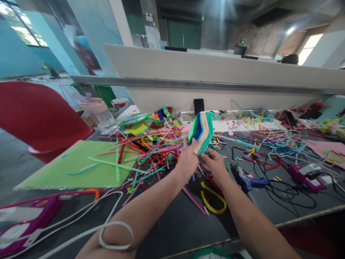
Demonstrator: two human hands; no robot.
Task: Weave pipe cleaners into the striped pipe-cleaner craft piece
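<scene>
My left hand [188, 159] is closed around the lower left side of a striped pipe-cleaner piece [204, 132], holding it up above the table. Its bands run green, dark blue, light blue, cream and teal, and a few loose teal ends stick out at the top right. With fingers pinched, my right hand [216, 164] touches the piece's lower right corner; the fingertips are partly hidden. Below the hands lies a curved yellow handle [215, 209], perhaps of scissors. A blue glue gun [252, 182] rests to the right of my right hand.
Loose pipe cleaners [159, 144] cover much of the dark table [172, 219]. At left are a green sheet [88, 153], a clear bottle [104, 117] and a red chair [35, 111]. A phone [198, 106] leans on the white divider [167, 97]. Cables and purple power strips [306, 178] lie about.
</scene>
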